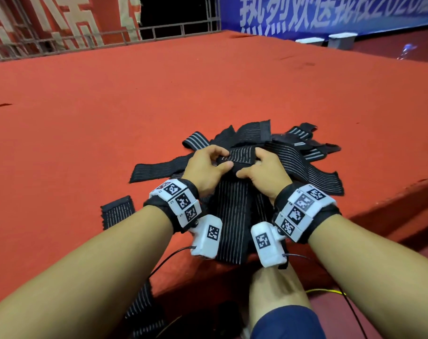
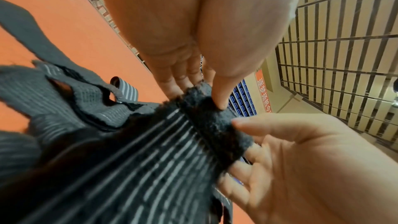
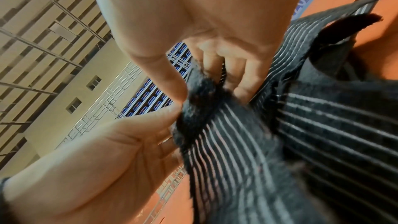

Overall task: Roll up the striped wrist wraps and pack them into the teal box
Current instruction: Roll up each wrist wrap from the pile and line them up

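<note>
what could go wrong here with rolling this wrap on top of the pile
1. The wrap that both hands, left hand and right hand, pinch at its fuzzy end lies on the pile of other wraps; that end may snag a neighbour and drag it in.
2. The wrap's long tail hangs over the platform edge, so its weight could loosen the roll.

Between your fingers (image 1: 222, 165) the wrist wrap (image 1: 241, 154) is black with thin white stripes, like the heaped wraps (image 1: 306, 167) beyond them. Beneath them lies an orange-red table (image 1: 159, 94); your wrist bands (image 1: 183, 204) carry black-and-white square markers.
</note>
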Demonstrator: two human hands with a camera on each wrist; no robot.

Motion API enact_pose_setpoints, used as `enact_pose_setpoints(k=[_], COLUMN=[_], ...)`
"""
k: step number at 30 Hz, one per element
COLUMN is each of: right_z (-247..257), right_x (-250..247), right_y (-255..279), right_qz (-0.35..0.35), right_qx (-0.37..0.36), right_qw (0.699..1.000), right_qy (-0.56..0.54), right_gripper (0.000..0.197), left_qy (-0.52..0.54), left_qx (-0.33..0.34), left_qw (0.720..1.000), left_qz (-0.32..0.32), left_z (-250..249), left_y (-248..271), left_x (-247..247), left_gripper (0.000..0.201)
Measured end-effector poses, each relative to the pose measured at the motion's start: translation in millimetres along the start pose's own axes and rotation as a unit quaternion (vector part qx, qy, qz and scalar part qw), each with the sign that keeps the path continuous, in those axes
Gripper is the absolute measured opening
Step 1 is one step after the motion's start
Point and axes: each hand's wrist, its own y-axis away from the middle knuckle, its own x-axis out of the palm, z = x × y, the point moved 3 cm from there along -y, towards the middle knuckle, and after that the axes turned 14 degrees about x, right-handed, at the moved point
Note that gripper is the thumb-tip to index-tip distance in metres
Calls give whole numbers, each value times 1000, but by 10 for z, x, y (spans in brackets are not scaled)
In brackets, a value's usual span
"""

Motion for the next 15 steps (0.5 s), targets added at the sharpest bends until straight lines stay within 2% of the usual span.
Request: enact_pose_setpoints(k=[3, 6, 9, 11, 13, 15], right_z=[26, 62, 97, 116, 159, 150], right_x=[-79, -145, -208, -211, -192, -187], right_y=[-95, -188, -245, -263, -237, -262], right_qz=[-23, -55, -91, -67, -52, -51], right_qx=[29, 49, 26, -4, -26, -17], right_qw=[998, 994, 995, 998, 997, 994], right_qy=[-48, -76, -40, -9, 48, 92], right_gripper=[33, 72, 91, 90, 73, 56], left_qy=[14, 8, -15, -20, -16, -14], left_qx=[2, 10, 16, 10, 3, -5], left_qw=[999, 997, 993, 992, 992, 992], left_qz=[33, 79, 117, 123, 126, 127], left_z=[-71, -194, -280, -285, -294, -295], left_y=[15, 40, 73, 82, 92, 97], left_x=[0, 5, 18, 24, 17, 10], left_gripper=[31, 43, 39, 35, 29, 25])
